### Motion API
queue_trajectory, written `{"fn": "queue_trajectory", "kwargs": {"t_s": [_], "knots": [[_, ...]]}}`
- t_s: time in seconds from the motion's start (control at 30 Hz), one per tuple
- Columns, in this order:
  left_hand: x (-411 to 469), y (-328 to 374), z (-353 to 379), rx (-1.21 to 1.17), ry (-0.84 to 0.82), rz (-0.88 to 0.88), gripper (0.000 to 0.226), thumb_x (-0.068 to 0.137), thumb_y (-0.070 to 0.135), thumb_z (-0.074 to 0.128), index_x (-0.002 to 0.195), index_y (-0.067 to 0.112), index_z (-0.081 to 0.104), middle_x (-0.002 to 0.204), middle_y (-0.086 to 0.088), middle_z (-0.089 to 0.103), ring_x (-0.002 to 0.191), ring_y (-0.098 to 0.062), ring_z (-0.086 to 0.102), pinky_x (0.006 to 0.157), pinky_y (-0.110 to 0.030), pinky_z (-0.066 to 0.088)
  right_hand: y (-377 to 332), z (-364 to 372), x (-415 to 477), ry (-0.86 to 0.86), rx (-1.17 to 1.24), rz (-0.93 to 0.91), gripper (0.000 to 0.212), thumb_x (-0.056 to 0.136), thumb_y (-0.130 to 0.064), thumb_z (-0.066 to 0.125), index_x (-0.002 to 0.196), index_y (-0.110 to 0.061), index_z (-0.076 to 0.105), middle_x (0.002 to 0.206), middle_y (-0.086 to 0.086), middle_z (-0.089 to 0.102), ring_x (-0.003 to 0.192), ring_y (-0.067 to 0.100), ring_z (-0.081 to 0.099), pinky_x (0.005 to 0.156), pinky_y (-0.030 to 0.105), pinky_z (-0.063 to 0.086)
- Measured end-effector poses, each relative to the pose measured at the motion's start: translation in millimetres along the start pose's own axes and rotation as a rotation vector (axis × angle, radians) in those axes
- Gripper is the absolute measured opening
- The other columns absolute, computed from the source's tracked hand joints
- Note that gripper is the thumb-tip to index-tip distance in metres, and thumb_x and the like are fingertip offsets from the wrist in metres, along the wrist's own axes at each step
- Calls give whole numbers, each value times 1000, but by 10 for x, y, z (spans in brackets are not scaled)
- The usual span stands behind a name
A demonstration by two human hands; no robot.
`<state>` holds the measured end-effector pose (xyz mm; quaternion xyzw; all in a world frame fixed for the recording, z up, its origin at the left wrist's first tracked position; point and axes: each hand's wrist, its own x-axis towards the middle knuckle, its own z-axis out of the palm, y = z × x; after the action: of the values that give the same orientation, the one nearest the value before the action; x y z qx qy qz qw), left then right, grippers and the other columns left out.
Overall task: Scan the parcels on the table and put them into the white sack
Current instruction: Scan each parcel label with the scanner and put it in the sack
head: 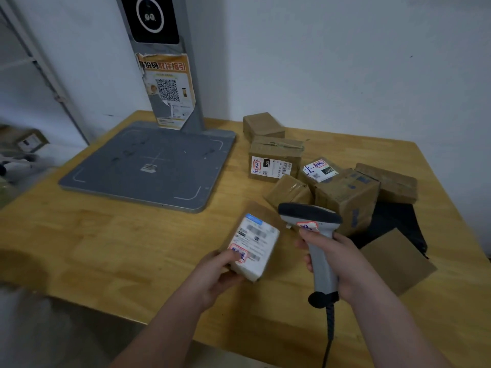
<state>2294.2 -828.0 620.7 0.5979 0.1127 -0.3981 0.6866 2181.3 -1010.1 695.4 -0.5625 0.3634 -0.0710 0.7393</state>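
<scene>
While right hand grips scanner, left hand holds parcel lengthwise away-right.

We have single view only: head-worn wide-angle camera, above near edge of worktop, facing forward and down. Close range: left hand and right hand low in frame, forearms at bottom edge. Wall fills top, meeting worktop's far edge.

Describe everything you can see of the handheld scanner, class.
The scanner is a pistol-shaped handheld unit, seemingly plastic: dark head, pale grey handle, black base trailing a dark cable. A red-bordered sticker with blue writing sits below the head. The right hand grips its handle, holding it tilted above the table, head aimed left towards the parcel.
</scene>
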Motion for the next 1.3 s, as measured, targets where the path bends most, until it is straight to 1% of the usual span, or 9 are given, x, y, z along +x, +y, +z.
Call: {"fn": "queue_trajectory", "kwargs": {"t_s": [0.07, 0.17, 0.33, 0.47, 0.67, 0.87, 1.0, 1.07, 1.3], "knots": [[-47, 14, -33, -163, 37, 76, 32, 88, -5, 55, 120, -4, 56, 106, -15, 72, 88, -20, 71, 82, -32, 56, -59, 28, -10, -43, 15, -1, 23, 84, -21, 73, 104, -12, 68, 85, 11, 73, 55, 14, 56, 57, 28, 46], [-111, 51, -63, -272, 112, 153, 39, 85, -9, 60, 122, -4, 50, 101, -12, 72, 93, -20, 68, 80, -28, 53, -133, 138, -44, -117, -17, -10, 22, 84, -22, 72, 105, -14, 68, 77, 9, 72, 56, 13, 54, 56, 26, 46], [-194, 84, -169, -294, 220, 232, 56, 81, -7, 68, 129, 1, 40, 105, -14, 69, 99, -20, 66, 83, -30, 51, -141, 341, -96, -207, -104, -12, 32, 83, -24, 73, 108, -7, 65, 68, 7, 66, 54, 13, 54, 51, 26, 44], [-273, 88, -272, -284, 279, 282, 66, 78, -6, 70, 134, 3, 35, 113, -16, 66, 106, -24, 64, 94, -34, 50, -116, 486, -113, -280, -203, -3, 30, 83, -26, 73, 103, -5, 66, 65, 6, 63, 54, 13, 54, 52, 26, 44], [-423, 63, -520, -302, 362, 303, 71, 75, -2, 74, 134, 7, 36, 113, -15, 65, 105, -24, 64, 91, -32, 52, -74, 765, -169, -427, -311, 18, 17, 84, -26, 72, 86, -10, 67, 63, 4, 61, 54, 13, 54, 53, 25, 44], [-547, 62, -838, -351, 394, 310, 70, 77, -3, 73, 135, 7, 37, 112, -15, 67, 104, -23, 66, 94, -35, 52, -10, 1089, -277, -454, -300, 11, 15, 85, -24, 71, 85, -10, 66, 60, 3, 60, 54, 13, 53, 53, 25, 44], [-670, 95, -1085, -384, 410, 326, 68, 76, -3, 74, 134, 7, 38, 111, -14, 68, 103, -22, 66, 91, -32, 52, 26, 1361, -387, -470, -288, 24, 13, 86, -22, 70, 82, -10, 65, 59, 4, 58, 51, 13, 51, 50, 24, 42], [-765, 117, -1240, -398, 424, 330, 68, 76, -3, 74, 132, 9, 38, 110, -13, 68, 103, -22, 66, 95, -34, 51, 48, 1529, -469, -497, -308, 24, 14, 86, -22, 70, 82, -10, 65, 60, 4, 57, 51, 12, 51, 50, 24, 42], [-1192, 213, -2031, -374, 499, 388, 68, 73, -1, 77, 131, 8, 43, 108, -11, 70, 101, -22, 68, 96, -38, 53, 165, 2276, -839, -592, -348, -9, 17, 86, -23, 68, 87, -6, 65, 59, 4, 58, 50, 11, 52, 48, 22, 44]]}}
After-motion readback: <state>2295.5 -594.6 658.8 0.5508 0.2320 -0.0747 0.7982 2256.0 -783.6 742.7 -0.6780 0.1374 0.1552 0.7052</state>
